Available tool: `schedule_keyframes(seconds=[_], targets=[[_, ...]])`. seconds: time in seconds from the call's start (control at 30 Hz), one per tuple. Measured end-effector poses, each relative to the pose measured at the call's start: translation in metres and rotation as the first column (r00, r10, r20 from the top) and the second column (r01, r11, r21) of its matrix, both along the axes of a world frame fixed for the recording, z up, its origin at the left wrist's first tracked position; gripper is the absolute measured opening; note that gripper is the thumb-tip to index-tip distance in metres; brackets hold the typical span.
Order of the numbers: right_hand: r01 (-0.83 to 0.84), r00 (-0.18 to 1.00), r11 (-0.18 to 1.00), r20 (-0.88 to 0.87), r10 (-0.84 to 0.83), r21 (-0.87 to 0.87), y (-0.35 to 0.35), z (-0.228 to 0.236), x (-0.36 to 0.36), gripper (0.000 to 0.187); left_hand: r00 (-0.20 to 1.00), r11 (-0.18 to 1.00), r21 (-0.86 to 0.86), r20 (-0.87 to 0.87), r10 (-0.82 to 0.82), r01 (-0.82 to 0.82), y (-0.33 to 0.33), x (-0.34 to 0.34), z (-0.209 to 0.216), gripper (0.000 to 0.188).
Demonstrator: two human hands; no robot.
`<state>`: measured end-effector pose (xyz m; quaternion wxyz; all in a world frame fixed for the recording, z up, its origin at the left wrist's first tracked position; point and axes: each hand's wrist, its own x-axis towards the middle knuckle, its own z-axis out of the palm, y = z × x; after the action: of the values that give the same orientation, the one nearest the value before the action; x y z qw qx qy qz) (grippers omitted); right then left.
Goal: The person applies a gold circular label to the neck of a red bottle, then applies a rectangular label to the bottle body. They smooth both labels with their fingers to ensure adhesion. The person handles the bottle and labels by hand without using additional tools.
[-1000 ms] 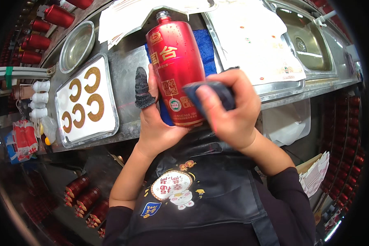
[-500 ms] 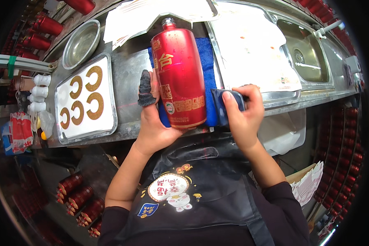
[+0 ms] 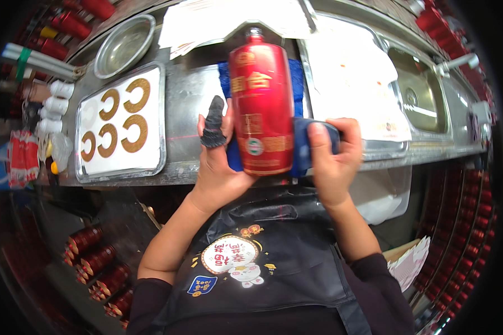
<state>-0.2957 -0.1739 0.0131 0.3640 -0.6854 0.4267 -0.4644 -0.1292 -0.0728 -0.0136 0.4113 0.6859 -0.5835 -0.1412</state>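
A glossy red bottle (image 3: pixel 265 114) with gold print and a narrow neck lies over a blue cloth (image 3: pixel 297 86), its neck pointing away from me. My left hand (image 3: pixel 221 173) holds it from the left near its base, fingers partly hidden behind it. One digit of that hand wears a black knitted cover (image 3: pixel 214 125). Against the bottle's lower right side, my right hand (image 3: pixel 340 162) pinches a dark blue flat scraper-like piece (image 3: pixel 306 142) between thumb and fingers. The scraper's edge touches or nearly touches the bottle.
On the left, a metal tray (image 3: pixel 162 120) carries a white sheet with several gold crescents (image 3: pixel 134 134); a steel bowl (image 3: pixel 123 47) stands behind. White sheets (image 3: pixel 352 78) cover a tray on the right, beside a sink (image 3: pixel 425 106). Red bottles (image 3: pixel 95 248) line the floor at left.
The bottle has turned, its gold print shifting rightward, and stands straighter in view. My right hand's scraper has come in against its side. The whole view has shifted slightly.
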Motion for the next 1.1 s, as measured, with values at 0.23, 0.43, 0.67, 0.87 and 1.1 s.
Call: schedule_keyframes(seconds=[0.23,0.43,0.67,0.87,1.1], targets=[[-0.096,0.995,0.951,-0.065,0.081,-0.293,0.025,-0.004,0.000,0.022,0.980,0.982,-0.176,0.197,-0.029,0.065,-0.004,-0.004,0.012,0.101],[-0.414,0.910,0.760,-0.234,0.341,-0.502,0.038,0.014,0.019,0.039,0.977,0.959,-0.273,0.214,-0.021,0.081,-0.009,-0.001,0.000,0.105],[-0.105,0.975,0.941,-0.221,0.034,-0.321,0.028,0.024,0.003,0.028,0.993,0.979,-0.188,-0.105,0.055,-0.075,-0.002,-0.007,-0.012,0.110],[-0.645,0.753,0.640,-0.490,0.440,-0.417,0.040,0.030,0.016,0.040,0.998,0.922,-0.385,0.045,0.050,-0.029,-0.004,-0.004,-0.015,0.099],[-0.498,0.820,0.693,-0.543,0.181,-0.521,0.022,0.040,0.018,0.037,0.986,0.938,-0.345,0.140,0.089,-0.036,-0.007,-0.006,-0.015,0.095]])
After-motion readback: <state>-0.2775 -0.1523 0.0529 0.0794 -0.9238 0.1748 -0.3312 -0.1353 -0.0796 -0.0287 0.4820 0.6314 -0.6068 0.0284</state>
